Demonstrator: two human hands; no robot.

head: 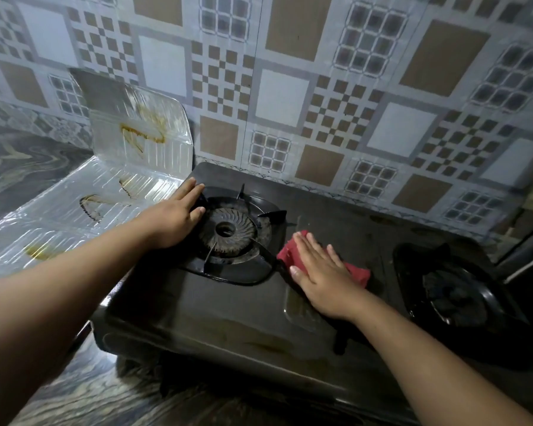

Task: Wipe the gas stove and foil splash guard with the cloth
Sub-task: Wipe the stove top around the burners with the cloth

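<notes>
A black two-burner gas stove [228,312] fills the middle of the view. My right hand [320,272] lies flat with spread fingers on a red cloth [359,273], pressing it onto the stove top between the two burners. My left hand [176,216] rests flat on the stove's left edge beside the left burner [228,230], holding nothing. The foil splash guard [130,167] stands folded along the stove's left side, with brown grease stains on its panels. Most of the cloth is hidden under my right hand.
The right burner [456,296] with its pan support sits at the far right. A patterned tiled wall [320,87] rises behind the stove. The marbled countertop [19,161] extends left of the guard and in front of the stove. A white cable [523,269] runs at the right edge.
</notes>
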